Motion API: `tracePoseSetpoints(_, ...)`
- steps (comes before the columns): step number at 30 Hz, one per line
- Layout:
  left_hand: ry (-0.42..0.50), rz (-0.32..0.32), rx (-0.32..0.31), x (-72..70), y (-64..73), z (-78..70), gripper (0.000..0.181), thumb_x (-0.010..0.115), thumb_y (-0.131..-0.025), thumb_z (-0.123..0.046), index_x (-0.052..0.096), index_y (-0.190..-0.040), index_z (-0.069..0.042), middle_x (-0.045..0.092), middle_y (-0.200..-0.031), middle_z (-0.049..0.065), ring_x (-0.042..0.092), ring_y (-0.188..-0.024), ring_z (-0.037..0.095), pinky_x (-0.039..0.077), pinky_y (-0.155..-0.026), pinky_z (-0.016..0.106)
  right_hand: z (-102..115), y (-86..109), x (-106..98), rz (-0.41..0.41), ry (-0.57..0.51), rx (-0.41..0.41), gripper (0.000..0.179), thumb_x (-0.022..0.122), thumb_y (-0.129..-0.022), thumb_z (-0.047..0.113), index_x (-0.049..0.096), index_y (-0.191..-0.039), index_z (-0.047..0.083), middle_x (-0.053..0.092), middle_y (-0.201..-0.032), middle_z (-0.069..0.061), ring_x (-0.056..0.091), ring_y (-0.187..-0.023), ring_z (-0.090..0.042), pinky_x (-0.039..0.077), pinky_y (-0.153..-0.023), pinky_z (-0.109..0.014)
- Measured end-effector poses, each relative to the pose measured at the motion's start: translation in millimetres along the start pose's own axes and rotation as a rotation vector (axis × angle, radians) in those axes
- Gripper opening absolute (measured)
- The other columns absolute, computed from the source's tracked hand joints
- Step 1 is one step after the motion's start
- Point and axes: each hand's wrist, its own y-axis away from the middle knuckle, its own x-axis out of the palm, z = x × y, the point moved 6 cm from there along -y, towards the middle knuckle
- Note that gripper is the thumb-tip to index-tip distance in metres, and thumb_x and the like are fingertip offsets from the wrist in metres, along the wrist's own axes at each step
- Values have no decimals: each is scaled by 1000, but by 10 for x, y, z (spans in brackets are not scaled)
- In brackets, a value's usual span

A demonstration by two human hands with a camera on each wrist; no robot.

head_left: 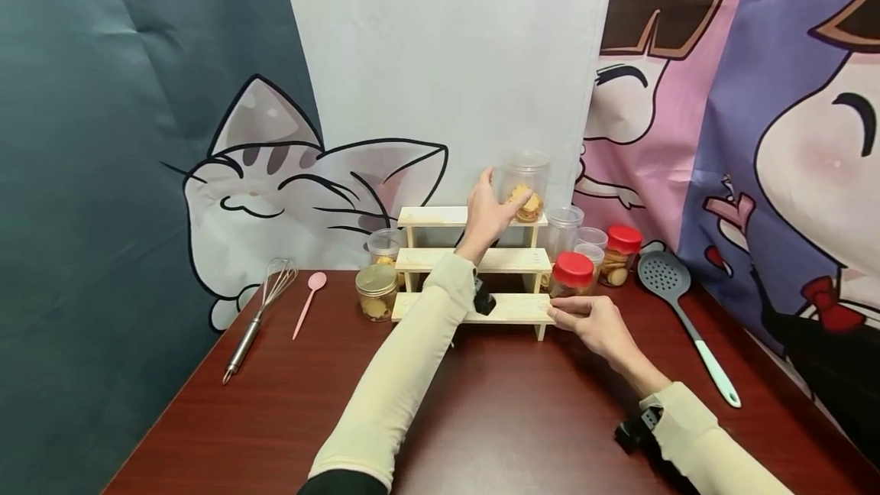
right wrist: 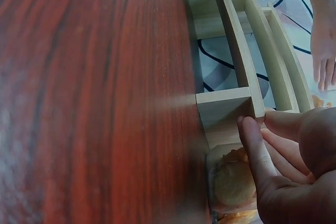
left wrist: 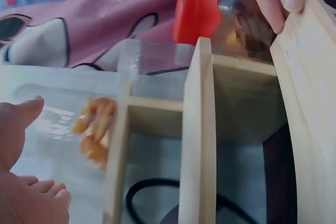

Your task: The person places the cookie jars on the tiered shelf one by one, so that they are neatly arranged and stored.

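A three-step wooden rack (head_left: pixel 512 308) stands on the table against the backdrop. On the right end of its top step is a clear jar (head_left: pixel 527 174) with yellow biscuits in the bottom. My left hand (head_left: pixel 486 216) reaches over the rack beside this jar, thumb and fingers spread; a gap shows between hand and jar (left wrist: pixel 58 108) in the left wrist view. At the right end of the lowest step, my right hand (head_left: pixel 596 325) pinches the board's corner between thumb and fingers, as the right wrist view also shows.
Right of the rack stand red-lidded biscuit jars (head_left: pixel 622 243) and several clear containers (head_left: pixel 565 221). A gold-lidded jar (head_left: pixel 376 292) sits at its left. Farther left lie a whisk (head_left: pixel 257 319) and a pink spoon (head_left: pixel 308 304); a slotted turner (head_left: pixel 677 296) lies at the right.
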Motion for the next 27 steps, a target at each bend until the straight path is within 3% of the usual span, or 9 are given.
tracePoseSetpoints(5,5,-39,124,-426,170,108,64,81,-99,-33,54,-151,-7,61,-154,13,58,-142,29,46,-122,43,7,11,-11,-4,18,-9,34,83,-97,38,84,-122,15,83,-119,-7,71,-115,-21,52,-86,-16)
tracePoseSetpoints(9,-29,-113,200,-911,360,353,54,79,-99,-23,60,-145,-2,65,-145,16,61,-136,33,49,-119,46,20,17,0,2,32,-10,33,83,-98,37,84,-123,15,83,-120,-8,71,-118,-24,52,-86,-17)
tracePoseSetpoints(13,-47,-183,172,-1414,580,711,49,79,-100,-22,63,-143,-4,69,-140,18,62,-134,38,49,-117,50,27,34,38,20,36,-8,33,83,-98,37,84,-123,15,82,-121,-9,70,-119,-26,52,-85,-17)
tracePoseSetpoints(16,-94,-191,125,-1702,709,946,50,77,-102,-25,63,-146,-8,70,-141,18,62,-135,37,48,-118,51,33,42,35,22,37,-9,33,83,-98,37,84,-123,15,82,-123,-10,70,-121,-26,51,-86,-16)
tracePoseSetpoints(21,-175,-163,60,-1954,837,1244,58,76,-102,-31,59,-152,-7,67,-148,17,60,-140,35,46,-120,50,48,37,-20,6,45,-13,34,82,-98,39,84,-123,15,82,-123,-10,69,-119,-25,50,-85,-14)
tracePoseSetpoints(24,-211,-136,0,-2003,891,1410,67,78,-100,-37,55,-154,-4,63,-152,18,59,-141,36,47,-119,51,62,26,-34,1,51,-18,35,82,-98,40,84,-122,15,82,-122,-9,69,-117,-21,49,-85,-13)
tracePoseSetpoints(27,-255,-57,-78,-1985,949,1549,84,82,-95,-45,49,-158,-1,57,-156,21,55,-144,39,45,-120,53,64,19,-10,6,55,-18,35,82,-98,41,84,-122,16,82,-123,-8,68,-116,-19,48,-85,-12)
